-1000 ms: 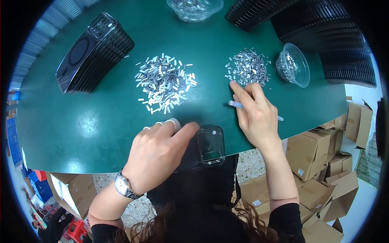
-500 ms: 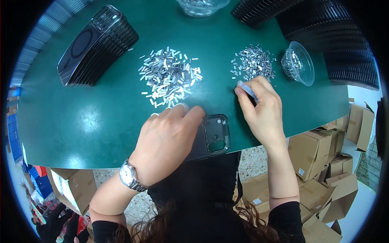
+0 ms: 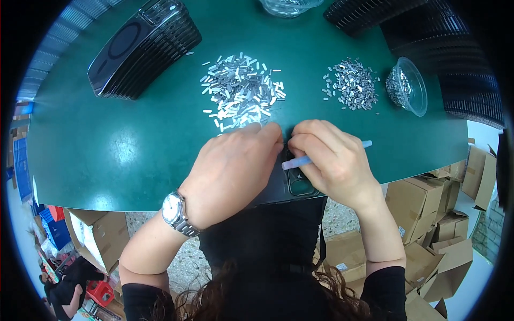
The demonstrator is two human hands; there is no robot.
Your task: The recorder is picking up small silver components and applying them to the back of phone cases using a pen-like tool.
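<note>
A dark translucent phone case (image 3: 274,187) lies at the table's near edge, mostly covered by my hands. My left hand (image 3: 233,168) is curled over its left side, thumb and index finger pressed together at the case's upper edge; what they pinch, if anything, is hidden. Against the case's top right, my right hand (image 3: 337,163) is closed, its fingertips close to the left ones. A pale blue pen-like stick (image 3: 365,144) passes through the right hand, its lilac end over the camera cutout. Just beyond my left hand spreads a pile of small silvery bars (image 3: 241,88).
A second pile of smaller metal pieces (image 3: 353,85) lies far right, beside a clear plastic bowl (image 3: 417,99) holding more. Another clear bowl (image 3: 289,8) stands at the back. Stacked phone cases (image 3: 126,59) rise at left, dark stacks (image 3: 466,69) at right. Cardboard boxes (image 3: 412,206) crowd the floor.
My right hand has come left and nearer with the stick, from beside the small-piece pile to the case, beside my left hand. The view has shifted, so the table things appear farther right.
</note>
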